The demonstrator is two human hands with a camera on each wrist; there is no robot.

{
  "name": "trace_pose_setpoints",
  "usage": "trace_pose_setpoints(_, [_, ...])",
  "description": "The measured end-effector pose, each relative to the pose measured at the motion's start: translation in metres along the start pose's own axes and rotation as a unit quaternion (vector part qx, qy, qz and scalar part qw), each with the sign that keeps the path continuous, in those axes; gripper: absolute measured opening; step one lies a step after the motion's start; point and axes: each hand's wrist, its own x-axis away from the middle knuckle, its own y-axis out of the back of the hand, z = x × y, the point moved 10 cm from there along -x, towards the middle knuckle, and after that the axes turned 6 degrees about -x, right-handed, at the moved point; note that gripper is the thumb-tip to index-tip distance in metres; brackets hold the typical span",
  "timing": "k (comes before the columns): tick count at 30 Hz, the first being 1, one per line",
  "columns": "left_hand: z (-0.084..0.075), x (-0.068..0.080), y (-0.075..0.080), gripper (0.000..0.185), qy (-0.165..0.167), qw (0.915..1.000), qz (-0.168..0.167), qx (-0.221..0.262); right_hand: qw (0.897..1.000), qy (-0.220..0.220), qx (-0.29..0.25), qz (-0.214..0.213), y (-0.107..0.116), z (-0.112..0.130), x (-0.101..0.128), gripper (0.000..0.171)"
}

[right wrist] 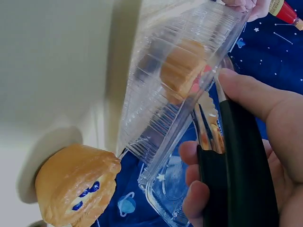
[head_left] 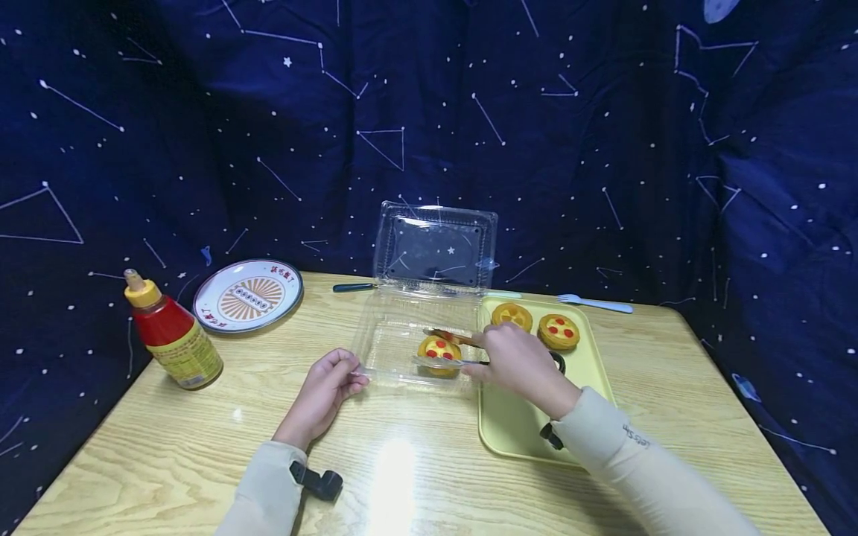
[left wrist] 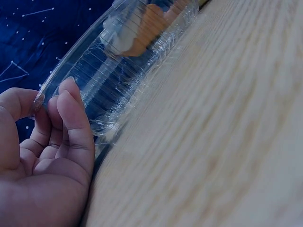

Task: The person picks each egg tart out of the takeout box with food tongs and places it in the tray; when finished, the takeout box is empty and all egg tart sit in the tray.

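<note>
Near the middle of the table stands a clear plastic clamshell box [head_left: 395, 350], its lid [head_left: 436, 249] raised at the back. My left hand [head_left: 326, 394] pinches the rim at the box's front left corner between thumb and fingers. Inside the box, toward its right side, is a round tart [head_left: 439, 348] with red pieces on top. My right hand [head_left: 519, 365] grips black-handled tongs [right wrist: 241, 170] from the right, their two ends on either side of this tart. Through the clear wall, the right wrist view shows the tart's brown side [right wrist: 177, 71].
A yellow tray [head_left: 512, 432] on the right bears more tarts, one red-topped [head_left: 559, 332] and one with blue berries [right wrist: 78, 184]. Behind lie a blue fork [head_left: 595, 303] and a dark handle [head_left: 354, 287]. At left are a patterned plate [head_left: 284, 298] and a red squeeze bottle [head_left: 176, 339].
</note>
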Motion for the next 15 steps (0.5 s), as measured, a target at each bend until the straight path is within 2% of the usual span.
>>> trace_pose_setpoints(7, [-0.001,0.0,-0.001,0.007,0.001,1.0,0.002,0.0,0.998,0.02,-0.024,-0.055,0.016,-0.002,0.006,0.049])
trace_pose_setpoints(11, [-0.001,-0.001,-0.001,0.006,-0.001,1.0,-0.001,0.003,0.994,0.03,-0.038,-0.096,0.026,-0.008,0.017,0.05])
trace_pose_setpoints(15, [0.0,-0.001,-0.001,0.006,-0.001,1.0,-0.006,0.008,0.991,0.019,-0.053,-0.123,0.037,-0.021,0.033,0.053])
